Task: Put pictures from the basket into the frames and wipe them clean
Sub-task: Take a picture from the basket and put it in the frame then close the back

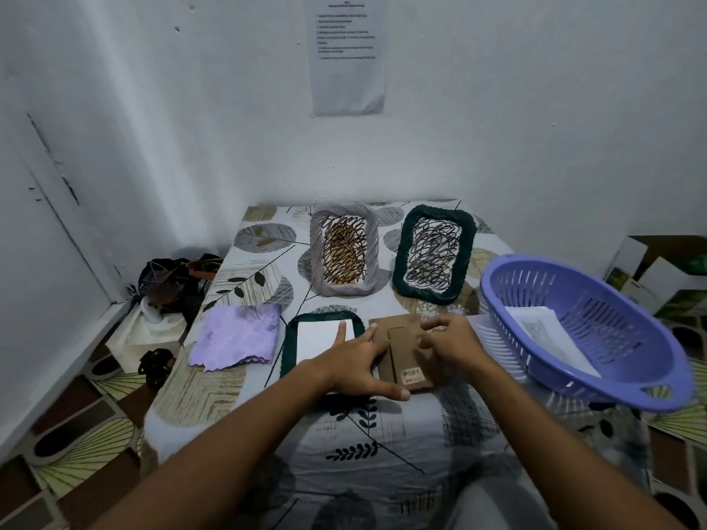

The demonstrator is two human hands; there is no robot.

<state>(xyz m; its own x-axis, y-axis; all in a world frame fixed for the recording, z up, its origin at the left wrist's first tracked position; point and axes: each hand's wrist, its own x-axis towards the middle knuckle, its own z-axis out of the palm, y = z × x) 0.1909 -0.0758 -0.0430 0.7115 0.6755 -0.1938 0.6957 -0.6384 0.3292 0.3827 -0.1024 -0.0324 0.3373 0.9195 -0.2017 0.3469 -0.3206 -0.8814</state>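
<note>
Near the bench's front edge, the brown backing board (401, 357) is pinned flat by the left hand (354, 367), fingers spread; its top edge is pinched by the right hand (447, 340), best lifted gently and squarely onto the dark green frame (290, 338).

basket (612, 338): purple, tilted, holds white pictures (551, 338)
near frame (290, 338): green, flat
backing (401, 361): brown, beside it
cloth (237, 338): lilac, folded

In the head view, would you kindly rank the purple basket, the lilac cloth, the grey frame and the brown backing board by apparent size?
1. purple basket, clearly largest, though nearest the camera.
2. lilac cloth and grey frame: look alike; the frame lies farther off, so unranked.
3. brown backing board, partly covered by both hands.
</note>
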